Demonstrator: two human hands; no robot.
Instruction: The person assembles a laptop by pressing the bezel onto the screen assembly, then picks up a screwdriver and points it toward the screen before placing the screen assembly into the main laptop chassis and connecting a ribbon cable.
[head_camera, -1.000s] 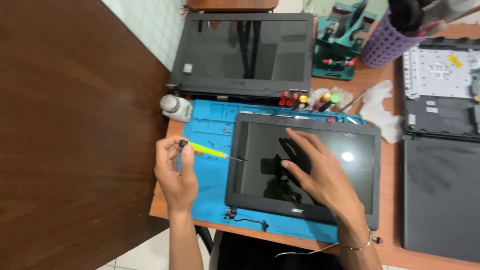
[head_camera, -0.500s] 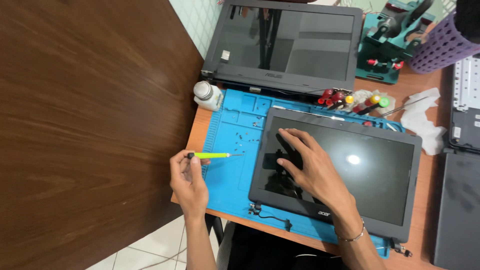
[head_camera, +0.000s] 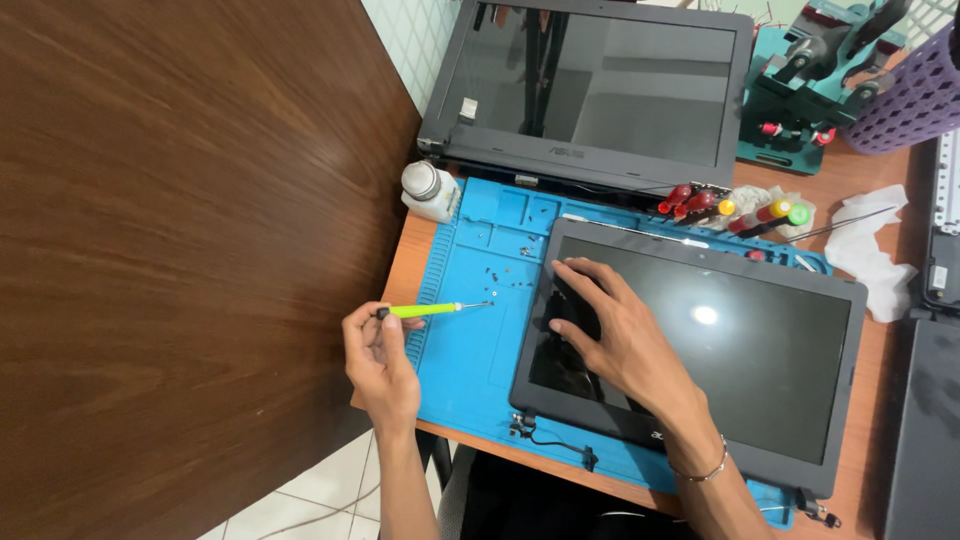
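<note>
My left hand (head_camera: 378, 358) holds a small yellow-green screwdriver (head_camera: 432, 310) by its black cap, tip pointing right over the blue work mat (head_camera: 470, 340). Several tiny screws (head_camera: 505, 283) lie on the mat just beyond the tip. My right hand (head_camera: 610, 335), a thin bracelet on the wrist, rests flat with fingers spread on the dark screen of a detached laptop display panel (head_camera: 740, 350) lying on the mat. A hinge and cable (head_camera: 545, 432) stick out at the panel's near left corner.
A second laptop screen (head_camera: 600, 90) lies behind the mat. A white bottle (head_camera: 430, 190), a row of coloured-handled screwdrivers (head_camera: 735, 208), white tissue (head_camera: 870, 250), a teal tool stand (head_camera: 800, 90), a purple basket (head_camera: 915, 95). Dark wooden panel (head_camera: 170, 250) at left.
The view has shifted so the desk sits further right and lower. My left hand with the screwdriver has drawn back left off the panel's edge; my right hand stays pressed on the screen.
</note>
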